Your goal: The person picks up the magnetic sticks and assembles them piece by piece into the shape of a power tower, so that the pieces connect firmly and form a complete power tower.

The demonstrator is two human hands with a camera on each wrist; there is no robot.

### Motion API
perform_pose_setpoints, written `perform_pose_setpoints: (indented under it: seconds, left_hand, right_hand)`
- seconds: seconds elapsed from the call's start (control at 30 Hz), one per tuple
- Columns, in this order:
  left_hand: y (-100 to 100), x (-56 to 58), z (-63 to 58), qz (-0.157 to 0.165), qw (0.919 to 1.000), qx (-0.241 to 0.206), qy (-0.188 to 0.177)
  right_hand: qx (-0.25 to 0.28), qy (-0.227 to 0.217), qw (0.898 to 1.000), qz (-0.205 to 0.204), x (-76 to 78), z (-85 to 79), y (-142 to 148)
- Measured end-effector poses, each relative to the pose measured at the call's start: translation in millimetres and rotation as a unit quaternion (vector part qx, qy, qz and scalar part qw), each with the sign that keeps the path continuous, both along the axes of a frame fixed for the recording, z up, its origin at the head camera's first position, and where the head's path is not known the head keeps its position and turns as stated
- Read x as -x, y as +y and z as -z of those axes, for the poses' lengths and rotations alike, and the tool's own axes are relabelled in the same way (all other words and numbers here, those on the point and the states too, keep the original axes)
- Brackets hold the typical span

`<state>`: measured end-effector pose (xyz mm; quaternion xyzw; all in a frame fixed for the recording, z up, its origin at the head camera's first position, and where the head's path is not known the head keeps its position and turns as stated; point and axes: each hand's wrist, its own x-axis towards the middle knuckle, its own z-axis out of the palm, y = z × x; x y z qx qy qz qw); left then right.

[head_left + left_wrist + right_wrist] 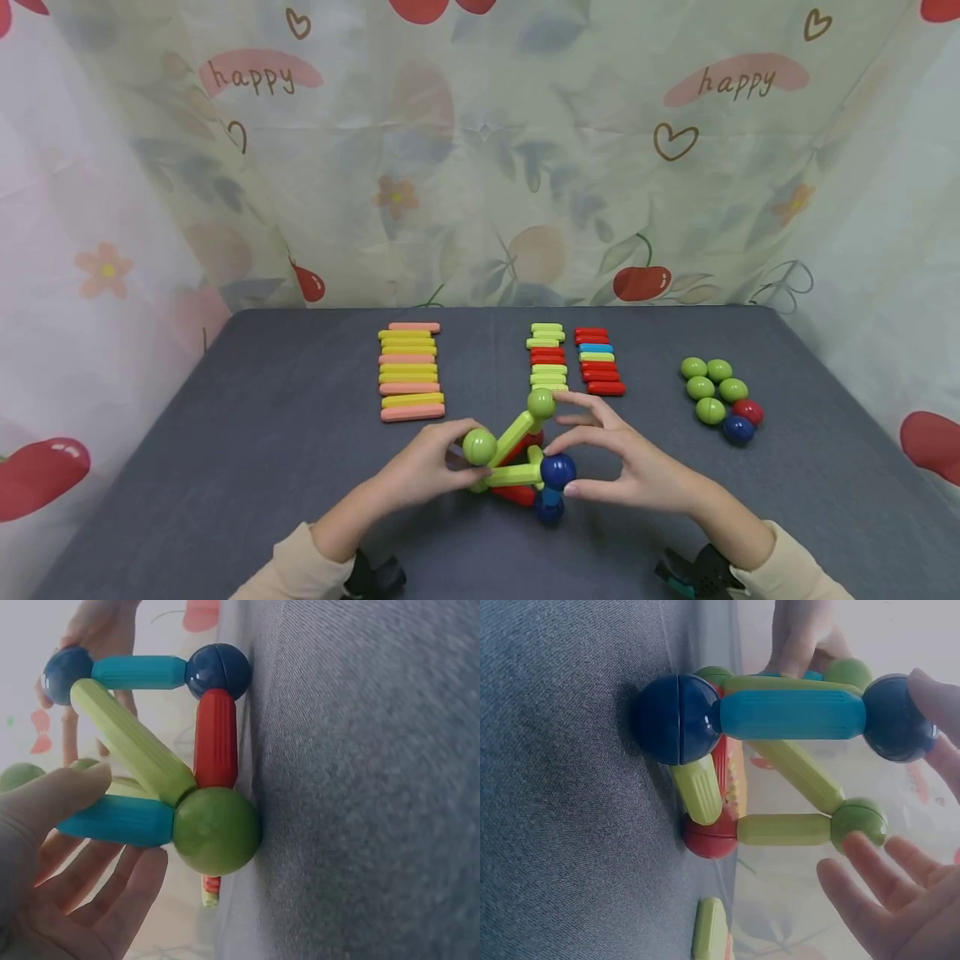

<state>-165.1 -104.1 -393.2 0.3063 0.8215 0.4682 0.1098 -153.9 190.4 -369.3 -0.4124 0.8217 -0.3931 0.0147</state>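
The ball-and-rod frame (516,475) stands between the left hand (420,462), pinching an upright blue rod (135,822), and the right hand (633,462), gripping its upper navy ball (558,472).

Soft light leaves faint shadows on the tabletop (262,433); wrist views look hazy.

Beyond the obstructing ball-and-rod frame (514,476), passage lies right of pink-yellow rods (408,368).
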Motion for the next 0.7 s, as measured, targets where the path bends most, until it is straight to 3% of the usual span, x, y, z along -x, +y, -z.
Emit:
perform_pose_setpoints:
  seconds: [0.1,0.27,0.5,0.7]
  left_hand:
    - [-4.0,1.4,1.9,0.023,0.9995,-0.004,-0.023]
    - [-6.8,1.7,3.1,0.041,0.9988,0.0,-0.026]
    - [-2.6,2.3,5.6,-0.017,0.9997,-0.008,-0.019]
    - [0.7,1.9,7.3,-0.047,0.9989,-0.007,-0.003]
  right_hand:
    - [0.006,0.02,1.0,-0.002,0.2,0.3,-0.6]
    - [0.022,0.002,0.999,-0.033,3.1,-0.2,-1.2]
    - [0.029,-0.009,0.999,-0.045,5.3,1.7,-2.2]
    - [0.022,-0.018,0.999,-0.035,5.0,3.1,-2.5]
